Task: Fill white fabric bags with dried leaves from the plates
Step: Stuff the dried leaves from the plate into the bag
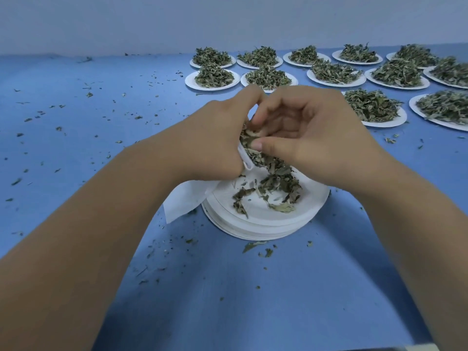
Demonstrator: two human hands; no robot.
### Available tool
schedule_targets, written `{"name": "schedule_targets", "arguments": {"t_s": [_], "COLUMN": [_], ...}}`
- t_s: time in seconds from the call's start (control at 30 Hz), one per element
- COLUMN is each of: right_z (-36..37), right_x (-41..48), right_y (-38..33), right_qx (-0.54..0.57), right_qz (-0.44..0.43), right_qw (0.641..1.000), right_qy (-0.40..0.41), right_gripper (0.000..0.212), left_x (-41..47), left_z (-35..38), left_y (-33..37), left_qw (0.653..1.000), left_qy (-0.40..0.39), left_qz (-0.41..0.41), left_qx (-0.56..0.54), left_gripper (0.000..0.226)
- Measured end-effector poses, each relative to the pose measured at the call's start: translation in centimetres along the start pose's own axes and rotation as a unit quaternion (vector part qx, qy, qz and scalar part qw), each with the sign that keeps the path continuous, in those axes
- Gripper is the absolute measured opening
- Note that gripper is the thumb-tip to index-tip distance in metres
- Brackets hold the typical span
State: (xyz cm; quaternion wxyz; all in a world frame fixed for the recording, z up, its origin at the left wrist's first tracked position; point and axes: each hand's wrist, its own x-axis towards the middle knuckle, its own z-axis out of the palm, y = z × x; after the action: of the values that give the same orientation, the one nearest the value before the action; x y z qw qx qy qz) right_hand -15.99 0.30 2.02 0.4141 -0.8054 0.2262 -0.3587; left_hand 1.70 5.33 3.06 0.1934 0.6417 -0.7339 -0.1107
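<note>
A stack of white paper plates [263, 224] sits on the blue table in front of me, with a small heap of dried leaves [276, 183] left on the top plate. My left hand [215, 138] grips the mouth of a white fabric bag [184, 198], whose lower end hangs down past the plates' left edge. My right hand [314, 138] is curled over the bag's mouth and pinches dried leaves there. The bag's opening is mostly hidden between my two hands.
Several white plates heaped with dried leaves [212, 77] stand in rows at the back and right of the blue table [76, 138]. Loose leaf crumbs lie scattered over the cloth. A pale wall rises behind the table.
</note>
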Motion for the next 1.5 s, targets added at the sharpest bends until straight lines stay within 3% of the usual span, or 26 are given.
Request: {"name": "schedule_targets", "arguments": {"t_s": [0.13,0.23,0.33,0.47,0.63,0.8,0.9,1.03,1.13,1.27,1.4,1.5], "right_z": [0.6,0.7,0.7,0.6,0.7,0.4,0.2,0.5,0.9,1.0,0.9,1.2], "right_x": [0.6,0.9,1.3,1.6,2.2,2.6,2.6,2.2,1.9,1.4,1.3,1.3], "right_y": [0.0,0.3,0.4,0.1,-0.2,0.2,0.4,0.6,0.4,0.1,0.1,0.3], "right_qx": [-0.084,-0.172,-0.139,-0.005,-0.026,0.011,0.026,0.008,0.002,0.022,0.126,0.053], "right_qz": [-0.008,0.027,0.099,0.166,0.133,0.138,0.123,0.115,0.114,0.107,0.142,0.107], "right_qw": [0.994,0.979,0.982,0.985,0.990,0.990,0.990,0.991,0.989,0.993,0.982,0.992], "right_qy": [0.074,0.107,0.079,0.037,0.043,0.038,0.061,0.074,0.091,0.051,-0.002,0.040], "right_gripper": [0.033,0.047,0.057,0.055,0.046,0.048,0.041,0.023,0.028,0.040,0.030,0.022], "left_x": [0.1,0.3,0.1,-0.1,-0.2,-0.8,-1.8,-2.1,-1.8,-1.9,-1.9,-1.9], "left_z": [0.3,0.4,0.4,0.1,0.6,0.4,0.5,0.8,1.1,1.6,1.5,1.5], "left_y": [0.6,0.8,1.1,0.9,0.7,-1.2,-1.8,-1.6,-1.4,-1.2,-1.4,-1.2], "left_qw": [1.000,0.999,0.999,0.995,0.991,0.981,0.975,0.957,0.946,0.940,0.932,0.934], "left_qy": [0.003,0.015,0.020,0.058,0.085,0.105,0.094,0.227,0.257,0.271,0.296,0.286], "left_qz": [0.017,0.028,0.039,0.085,0.101,0.117,0.084,0.013,-0.021,-0.033,-0.061,-0.063], "left_qx": [0.019,0.028,0.027,-0.010,0.018,-0.112,-0.182,-0.179,-0.198,-0.204,-0.198,-0.203], "left_gripper": [0.060,0.085,0.105,0.121,0.122,0.110,0.101,0.043,0.015,0.008,0.008,0.012]}}
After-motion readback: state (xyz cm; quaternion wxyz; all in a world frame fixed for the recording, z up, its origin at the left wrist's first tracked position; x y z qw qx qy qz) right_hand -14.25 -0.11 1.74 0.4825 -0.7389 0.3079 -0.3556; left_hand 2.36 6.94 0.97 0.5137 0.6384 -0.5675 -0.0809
